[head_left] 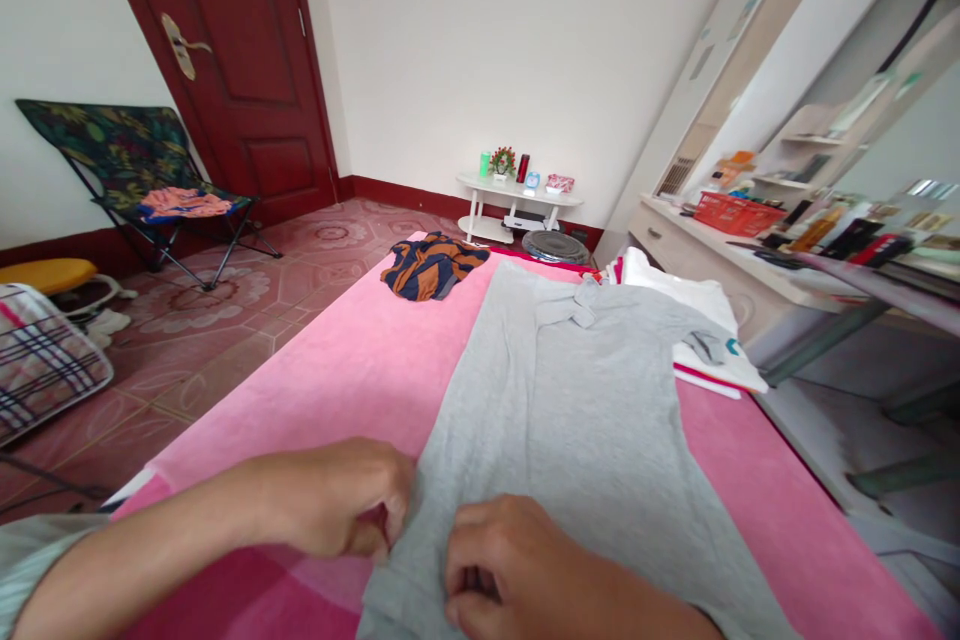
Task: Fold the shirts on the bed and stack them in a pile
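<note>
The one camera sits on the person's head, looking forward and down along the pink cover, left hand and right hand close beneath, white wall well beyond.

The bottom edge cuts off the grey garment; dresser bottles look blurred.

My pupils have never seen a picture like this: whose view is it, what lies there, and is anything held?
There is no machine here, just a person's two bare hands. The single picture comes from a camera worn on that person's head, looking forward and down. A grey garment lies spread over a pink cover, with a striped cloth and white clothes beyond. The left hand is curled at the garment's edge; the right hand is curled over it. Whether either grips the fabric is unclear.
</note>
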Demonstrator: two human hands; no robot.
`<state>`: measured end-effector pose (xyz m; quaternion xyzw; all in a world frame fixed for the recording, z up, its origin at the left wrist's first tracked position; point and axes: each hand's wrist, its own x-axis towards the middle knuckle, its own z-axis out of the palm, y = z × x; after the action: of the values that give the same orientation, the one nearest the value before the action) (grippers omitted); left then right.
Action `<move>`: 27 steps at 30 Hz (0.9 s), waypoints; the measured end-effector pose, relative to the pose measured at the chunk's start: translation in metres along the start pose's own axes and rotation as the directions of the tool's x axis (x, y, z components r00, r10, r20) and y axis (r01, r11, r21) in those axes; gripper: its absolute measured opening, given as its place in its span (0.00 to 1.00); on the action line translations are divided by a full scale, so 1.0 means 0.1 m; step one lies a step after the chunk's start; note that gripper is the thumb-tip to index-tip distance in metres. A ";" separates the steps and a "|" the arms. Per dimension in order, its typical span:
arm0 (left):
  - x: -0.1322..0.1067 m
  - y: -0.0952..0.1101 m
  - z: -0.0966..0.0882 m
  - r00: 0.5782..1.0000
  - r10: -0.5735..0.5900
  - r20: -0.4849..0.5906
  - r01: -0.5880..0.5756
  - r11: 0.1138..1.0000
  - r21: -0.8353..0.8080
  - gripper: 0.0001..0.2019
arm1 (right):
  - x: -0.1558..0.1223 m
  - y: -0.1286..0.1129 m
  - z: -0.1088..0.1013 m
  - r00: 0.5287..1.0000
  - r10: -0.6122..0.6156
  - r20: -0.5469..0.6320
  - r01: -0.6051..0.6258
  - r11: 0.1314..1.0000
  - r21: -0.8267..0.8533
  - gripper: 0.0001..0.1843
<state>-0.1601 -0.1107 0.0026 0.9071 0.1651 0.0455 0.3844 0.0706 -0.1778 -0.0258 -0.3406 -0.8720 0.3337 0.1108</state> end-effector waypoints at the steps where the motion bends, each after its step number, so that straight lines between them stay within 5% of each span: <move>1: 0.05 -0.01 -0.01 1.000 -0.015 0.004 0.015 1.000 0.028 0.09 | 0.01 0.02 -0.04 0.999 0.022 -0.044 -0.023 1.000 -0.014 0.03; 5: 0.43 -0.18 -0.15 0.985 -0.032 -0.171 0.066 0.979 0.194 0.13 | 0.11 0.20 -0.26 0.948 0.122 -0.294 -0.169 0.976 -0.140 0.03; 9: 1.07 -0.57 -0.23 0.917 0.005 -0.398 0.112 0.956 0.271 0.21 | 0.25 0.64 -0.50 0.848 0.186 -0.496 -0.303 0.939 -0.165 0.08; 14: 1.75 -0.97 -0.16 0.737 -0.127 -0.663 0.296 0.944 0.148 0.26 | 0.52 1.26 -0.72 0.698 0.115 -0.706 -0.334 0.926 -0.179 0.22; 16: 1.85 -1.08 -0.10 0.678 -0.185 -0.712 0.375 0.919 0.118 0.29 | 0.61 1.46 -0.76 0.693 0.102 -0.714 -0.348 0.914 -0.207 0.29; 20: 1.83 -1.21 -0.01 0.661 -0.271 -0.699 0.526 0.833 0.174 0.29 | 0.64 1.71 -0.79 0.787 0.235 -0.570 -0.476 0.819 -0.321 0.29; 24: 1.77 -1.22 0.00 0.650 -0.302 -0.697 0.608 0.757 0.239 0.27 | 0.62 1.75 -0.80 0.683 0.368 -0.631 -0.671 0.658 -0.343 0.27; 27: 1.77 -1.17 0.00 0.686 -0.220 -0.694 0.573 0.751 0.328 0.24 | 0.63 1.70 -0.77 0.662 0.314 -0.681 -0.669 0.657 -0.348 0.28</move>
<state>-0.0245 0.0246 -0.0882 0.8477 0.4875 0.2036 0.0477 0.1449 -0.0042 -0.0816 -0.6741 -0.7207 -0.0437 0.1560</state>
